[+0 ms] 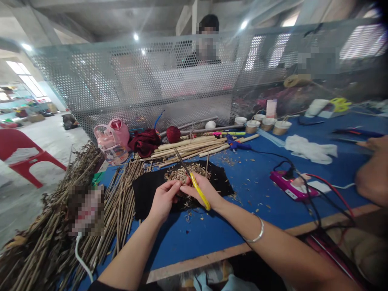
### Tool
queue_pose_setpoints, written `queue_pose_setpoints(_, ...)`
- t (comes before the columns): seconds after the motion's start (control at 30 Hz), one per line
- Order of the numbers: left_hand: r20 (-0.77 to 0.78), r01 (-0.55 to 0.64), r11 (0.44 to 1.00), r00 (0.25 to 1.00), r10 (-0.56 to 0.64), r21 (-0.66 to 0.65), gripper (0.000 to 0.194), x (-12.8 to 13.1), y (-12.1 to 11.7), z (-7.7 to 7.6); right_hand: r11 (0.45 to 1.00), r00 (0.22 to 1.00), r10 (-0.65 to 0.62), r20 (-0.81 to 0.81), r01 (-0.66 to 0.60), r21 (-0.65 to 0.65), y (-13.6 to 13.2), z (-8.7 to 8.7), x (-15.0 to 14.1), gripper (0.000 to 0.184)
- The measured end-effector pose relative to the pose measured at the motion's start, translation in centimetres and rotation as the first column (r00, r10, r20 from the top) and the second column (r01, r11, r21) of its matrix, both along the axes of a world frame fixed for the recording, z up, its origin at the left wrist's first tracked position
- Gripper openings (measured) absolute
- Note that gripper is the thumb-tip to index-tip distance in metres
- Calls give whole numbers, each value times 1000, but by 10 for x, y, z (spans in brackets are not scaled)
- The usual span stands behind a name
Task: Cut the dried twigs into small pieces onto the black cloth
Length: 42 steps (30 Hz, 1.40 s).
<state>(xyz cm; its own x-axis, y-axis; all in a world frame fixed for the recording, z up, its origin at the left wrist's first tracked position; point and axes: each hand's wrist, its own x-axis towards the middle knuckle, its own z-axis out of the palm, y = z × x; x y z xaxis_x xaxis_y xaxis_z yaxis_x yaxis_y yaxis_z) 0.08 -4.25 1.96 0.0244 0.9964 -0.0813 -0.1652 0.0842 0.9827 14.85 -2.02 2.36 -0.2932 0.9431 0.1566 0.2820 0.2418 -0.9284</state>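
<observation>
My right hand (207,188) is closed around the yellow-handled scissors (199,191), whose blades point up and away to the left. My left hand (163,199) is closed in a pinch, its fingertips meeting those of the right hand. Whatever lies between these fingers is too small to make out. Beneath both hands a black cloth (142,194) is spread on the blue tabletop (194,238). A heap of small cut plant pieces (177,171) sits on the cloth, with loose bits scattered around it. Left of the cloth lies a bundle of thin dry stems (121,202).
Pale sticks (184,146) and a blue glue gun (238,143) lie behind the cloth. To the right are a white glove (311,149), a magenta power strip (292,188) and a co-worker's hand (372,169). A perforated screen (136,76) closes off the back.
</observation>
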Motion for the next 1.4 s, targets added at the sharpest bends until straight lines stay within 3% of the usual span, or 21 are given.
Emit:
queue_pose_setpoints(0.17, 36, -67, 997, 997, 65, 47, 37, -6, 2, 5, 991, 939, -85, 332, 46, 122, 1, 0, 12, 38)
queue_pose_setpoints(0.27, 11, -72, 996, 997, 72, 52, 40, -7, 1, 6, 989, 907, -88, 412, 28, 148, 0, 4, 15, 44)
queue_pose_setpoints(0.57, -144, 29, 998, 989, -20, 57, 36, -4, -3, 7, 982, 920, -67, 385, -8, 190, -4, 4, 11, 46)
queue_pose_setpoints(0.97, -151, 25, 997, 988, -13, 74, 35, -6, -1, 6, 981, 898, -98, 428, 15, 194, -2, 5, 12, 43)
queue_pose_setpoints(1.2, -123, -23, 996, 992, 34, 92, 35, -6, -2, 9, 976, 896, -51, 442, -49, 214, -6, 9, 13, 55)
queue_pose_setpoints(1.4, -152, 20, 995, 988, -5, 93, 34, -6, -1, 7, 960, 905, -44, 423, -79, 267, -5, 5, 10, 53)
